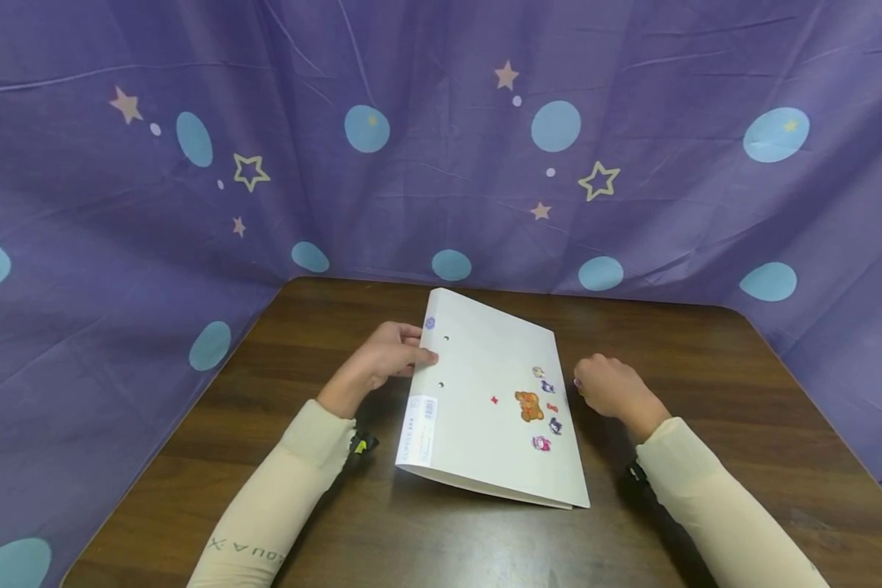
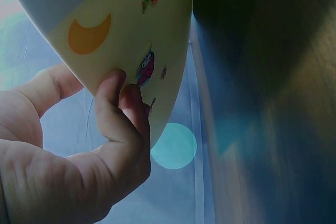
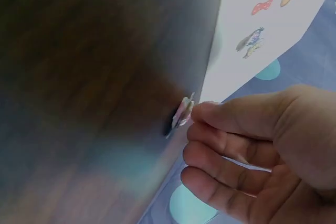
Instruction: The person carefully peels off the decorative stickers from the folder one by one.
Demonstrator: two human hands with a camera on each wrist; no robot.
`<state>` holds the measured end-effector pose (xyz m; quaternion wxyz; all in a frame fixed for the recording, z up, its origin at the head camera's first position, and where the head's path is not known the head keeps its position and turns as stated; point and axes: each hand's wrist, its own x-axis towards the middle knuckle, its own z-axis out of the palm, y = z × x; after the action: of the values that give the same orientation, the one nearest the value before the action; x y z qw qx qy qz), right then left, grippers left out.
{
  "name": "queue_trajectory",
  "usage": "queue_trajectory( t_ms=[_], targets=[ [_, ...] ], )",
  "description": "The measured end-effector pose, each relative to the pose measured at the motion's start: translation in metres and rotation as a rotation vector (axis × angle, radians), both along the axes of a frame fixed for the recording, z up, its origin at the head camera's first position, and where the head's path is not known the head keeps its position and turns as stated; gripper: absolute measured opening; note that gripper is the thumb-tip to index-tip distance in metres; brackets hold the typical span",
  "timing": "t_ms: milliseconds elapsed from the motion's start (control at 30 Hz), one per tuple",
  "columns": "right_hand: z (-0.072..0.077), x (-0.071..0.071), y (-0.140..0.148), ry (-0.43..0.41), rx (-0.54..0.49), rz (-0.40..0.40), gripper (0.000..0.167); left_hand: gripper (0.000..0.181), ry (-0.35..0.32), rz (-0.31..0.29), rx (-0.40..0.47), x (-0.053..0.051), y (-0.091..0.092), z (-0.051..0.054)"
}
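Note:
A white file folder [image 1: 500, 408] lies tilted across the table, its spine side raised toward my left hand. My left hand [image 1: 385, 355] grips the spine edge, thumb on the upper cover and fingers on the other side. Several stickers dot the upper cover, among them a brown bear sticker [image 1: 529, 406]. On the other cover, the left wrist view shows an orange crescent moon sticker [image 2: 89, 35]. Just off the folder's right edge, my right hand [image 1: 612, 388] pinches a small sticker [image 3: 182, 112] between thumb and forefinger, its other fingers curled.
The dark brown wooden table [image 1: 323, 327] extends around the folder on all sides. A purple curtain [image 1: 441, 204] with stars and light blue dots hangs behind the table and along its sides. A printed label [image 1: 417, 433] is on the folder's spine end.

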<state>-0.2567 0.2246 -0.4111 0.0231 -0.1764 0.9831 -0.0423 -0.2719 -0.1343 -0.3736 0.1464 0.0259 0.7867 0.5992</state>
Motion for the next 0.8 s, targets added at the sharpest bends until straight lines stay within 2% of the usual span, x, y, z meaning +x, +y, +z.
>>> queue_trajectory(
  t_ms=[167,400,600,800],
  targets=[
    [0.005,0.001,-0.006,0.007,-0.037,0.037,0.02,0.052,0.0,0.008,-0.002,0.0,0.0,0.001],
    [0.007,0.001,-0.016,0.016,-0.154,0.132,0.007,0.052,-0.001,0.003,-0.006,0.001,0.0,0.001],
    [0.007,0.002,-0.02,0.02,-0.159,0.187,0.006,0.053,0.002,0.003,-0.011,0.0,-0.001,0.001],
    [0.008,0.003,-0.024,0.009,-0.166,0.181,0.004,0.053,0.004,0.005,-0.012,0.0,-0.001,0.001]
  ],
)
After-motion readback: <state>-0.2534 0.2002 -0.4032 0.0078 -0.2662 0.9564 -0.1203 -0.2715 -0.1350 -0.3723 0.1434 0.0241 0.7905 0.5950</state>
